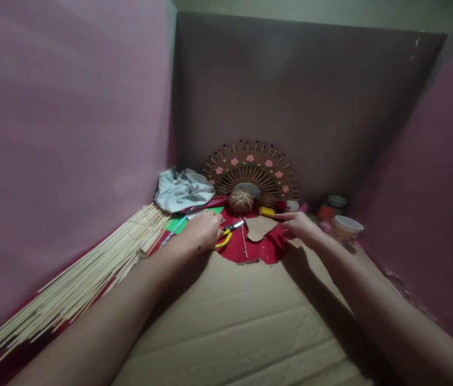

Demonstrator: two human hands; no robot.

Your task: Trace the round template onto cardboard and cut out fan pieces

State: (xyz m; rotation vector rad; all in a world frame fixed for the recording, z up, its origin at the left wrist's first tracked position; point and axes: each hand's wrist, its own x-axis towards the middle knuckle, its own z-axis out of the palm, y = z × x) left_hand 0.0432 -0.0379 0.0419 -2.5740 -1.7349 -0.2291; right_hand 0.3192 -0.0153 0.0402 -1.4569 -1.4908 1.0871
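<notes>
My left hand point(206, 228) is closed around the yellow-handled scissors point(226, 239), whose blades point right over the red cloth point(230, 254). Part of the handles is hidden by my fingers. To the right, my right hand point(301, 226) reaches in with its fingers extended; the index fingertip is at the end of a small yellow object point(267, 212), and I cannot tell whether it touches. Between both hands, an irregular piece of brown cardboard point(260, 229) lies on the red cloth. Beside it runs a short piece of twine point(244, 241).
A ball of twine point(241, 201) sits before a flower-decorated stick fan point(250, 159) at the wall. Long thin sticks point(97, 273) and a crumpled pale cloth point(184, 188) lie left. At right stand a white-rimmed cup point(349, 225) and a jar point(333, 206). Cardboard point(226, 321) covers the foreground.
</notes>
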